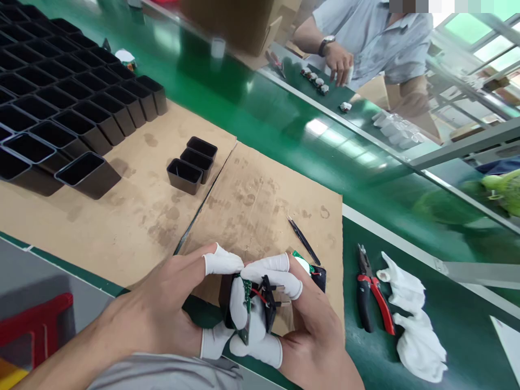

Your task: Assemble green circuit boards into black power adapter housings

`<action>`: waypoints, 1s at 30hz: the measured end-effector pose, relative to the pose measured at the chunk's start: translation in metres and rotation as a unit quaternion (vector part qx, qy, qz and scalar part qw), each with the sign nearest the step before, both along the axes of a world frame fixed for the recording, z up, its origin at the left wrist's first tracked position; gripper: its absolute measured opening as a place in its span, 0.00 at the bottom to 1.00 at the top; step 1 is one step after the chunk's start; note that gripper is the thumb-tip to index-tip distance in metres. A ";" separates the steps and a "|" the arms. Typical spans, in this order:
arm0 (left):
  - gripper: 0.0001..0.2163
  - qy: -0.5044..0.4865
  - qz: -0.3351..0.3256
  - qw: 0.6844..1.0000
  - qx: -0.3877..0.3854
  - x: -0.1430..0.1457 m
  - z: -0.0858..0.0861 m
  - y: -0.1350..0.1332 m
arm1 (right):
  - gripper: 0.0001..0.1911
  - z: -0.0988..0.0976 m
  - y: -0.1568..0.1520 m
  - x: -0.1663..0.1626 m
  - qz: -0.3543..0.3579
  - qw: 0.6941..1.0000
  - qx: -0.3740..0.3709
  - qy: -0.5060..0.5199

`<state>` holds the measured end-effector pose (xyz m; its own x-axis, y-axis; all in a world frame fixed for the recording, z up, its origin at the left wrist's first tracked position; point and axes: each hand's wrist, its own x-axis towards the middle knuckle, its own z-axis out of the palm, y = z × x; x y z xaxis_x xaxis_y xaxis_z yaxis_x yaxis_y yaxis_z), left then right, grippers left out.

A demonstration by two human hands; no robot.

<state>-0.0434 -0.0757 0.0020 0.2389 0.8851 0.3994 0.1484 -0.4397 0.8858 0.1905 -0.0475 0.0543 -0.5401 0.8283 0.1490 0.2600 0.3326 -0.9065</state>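
Observation:
My left hand (173,295), its fingertips in white finger cots, is closed around a small black plastic case (225,303) low in the middle of the view. My right hand (314,325), also in white finger cots, grips a green circuit board (247,292) joined by a red wire to a black plug cover (268,306) with metal prongs. The board stands at the mouth of the case, partly inside or against it; fingers hide how deep. White filler or padding shows beside the board. Just beyond my right fingers lies another green board (298,257) with a black cover (320,278).
Black tweezers (304,239) lie on the cardboard sheet (260,200). Red-and-black pliers (368,292) and crumpled white cloths (420,346) are at right. Three small black cases (184,176) and rows of larger ones (91,176) stand left. A co-worker's hand (339,62) works across the bench.

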 end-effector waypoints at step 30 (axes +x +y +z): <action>0.33 0.022 0.006 1.000 0.018 -0.001 0.002 -0.002 | 0.34 0.000 0.003 -0.001 0.003 1.000 0.019 0.002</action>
